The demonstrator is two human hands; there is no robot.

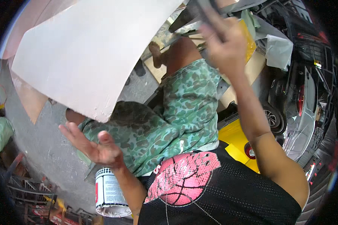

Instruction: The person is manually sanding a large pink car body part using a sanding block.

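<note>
My left hand (95, 150) is raised over my lap with its fingers apart and nothing in it, just below the near edge of a large white board (86, 52). The board slants across the upper left, its face pale and smooth, with small rough specks along the near edge. My right hand (229, 48) is out to the upper right, closed around a dark, elongated hand tool (210, 17). Motion smears the tool, so its exact kind does not show. Its far part is close to the board's right edge.
An open-topped white tub (110, 193) sits beside my left forearm. Thin brown boards (225, 97) lie right of my legs, near a yellow body panel (233, 138) with a round lamp. A car wheel (273, 118) and grey plastic sheeting (278, 51) are farther right. Grey concrete floor (52, 150) shows at left.
</note>
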